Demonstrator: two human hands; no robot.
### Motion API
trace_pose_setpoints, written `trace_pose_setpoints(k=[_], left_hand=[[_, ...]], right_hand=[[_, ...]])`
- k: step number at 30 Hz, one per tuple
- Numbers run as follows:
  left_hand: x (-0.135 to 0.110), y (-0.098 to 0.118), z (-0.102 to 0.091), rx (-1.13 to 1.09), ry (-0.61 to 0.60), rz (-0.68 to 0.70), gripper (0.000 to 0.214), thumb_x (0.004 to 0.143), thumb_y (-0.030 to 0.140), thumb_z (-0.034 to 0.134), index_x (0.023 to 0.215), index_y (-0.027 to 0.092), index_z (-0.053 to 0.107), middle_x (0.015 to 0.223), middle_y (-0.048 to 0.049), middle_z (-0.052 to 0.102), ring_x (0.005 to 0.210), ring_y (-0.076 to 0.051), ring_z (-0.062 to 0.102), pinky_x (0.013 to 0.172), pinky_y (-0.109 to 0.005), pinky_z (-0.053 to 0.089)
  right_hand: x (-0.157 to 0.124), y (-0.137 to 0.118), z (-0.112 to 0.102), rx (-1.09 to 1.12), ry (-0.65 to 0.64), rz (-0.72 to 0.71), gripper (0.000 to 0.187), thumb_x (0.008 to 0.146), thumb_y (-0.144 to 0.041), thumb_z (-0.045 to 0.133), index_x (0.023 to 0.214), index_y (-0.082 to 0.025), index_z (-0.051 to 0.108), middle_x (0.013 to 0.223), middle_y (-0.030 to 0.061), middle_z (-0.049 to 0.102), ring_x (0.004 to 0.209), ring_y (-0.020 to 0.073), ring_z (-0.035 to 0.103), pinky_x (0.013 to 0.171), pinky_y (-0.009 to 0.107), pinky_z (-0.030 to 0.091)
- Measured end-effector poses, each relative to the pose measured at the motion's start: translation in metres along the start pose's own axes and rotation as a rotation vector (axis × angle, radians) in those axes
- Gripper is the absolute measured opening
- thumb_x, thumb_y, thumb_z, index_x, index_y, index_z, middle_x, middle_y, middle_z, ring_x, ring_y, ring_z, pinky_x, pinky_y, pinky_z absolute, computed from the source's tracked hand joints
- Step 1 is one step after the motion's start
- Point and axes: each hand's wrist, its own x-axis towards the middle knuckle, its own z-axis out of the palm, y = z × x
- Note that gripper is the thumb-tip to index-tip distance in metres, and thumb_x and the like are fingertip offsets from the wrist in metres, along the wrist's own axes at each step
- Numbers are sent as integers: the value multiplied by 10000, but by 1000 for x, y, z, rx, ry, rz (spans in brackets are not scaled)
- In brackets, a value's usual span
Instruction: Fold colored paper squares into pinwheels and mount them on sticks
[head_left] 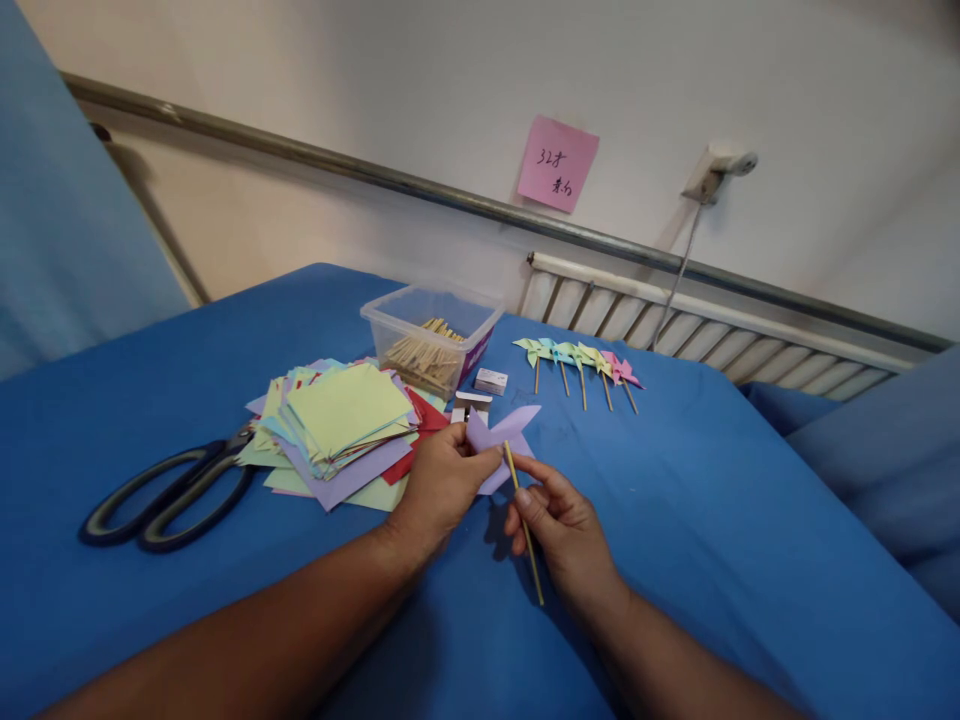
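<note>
My left hand pinches a folded purple paper pinwheel above the blue table. My right hand is closed round a thin wooden stick, whose upper end touches the back of the pinwheel. Both hands meet just right of a loose pile of coloured paper squares. A small stapler lies just behind the pinwheel, partly hidden by it.
Black scissors lie left of the paper pile. A clear plastic tub of wooden sticks stands behind it, with a small staple box beside. A row of finished pinwheels lies farther right. A pink note hangs on the wall.
</note>
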Motion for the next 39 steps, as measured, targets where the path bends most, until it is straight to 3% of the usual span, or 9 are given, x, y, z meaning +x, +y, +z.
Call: trace_pose_setpoints(k=[39], left_hand=[[2,-2,-1,7,29,-13,232,585,299,741,695,142,610,583,16,619,514,-117,530,473,-216,367]], right_hand=[[-1,-1,1,-5,42,-14,449,793,-404,687,1179,-187,622,588,-29,617,425,74,505,435,196,402]])
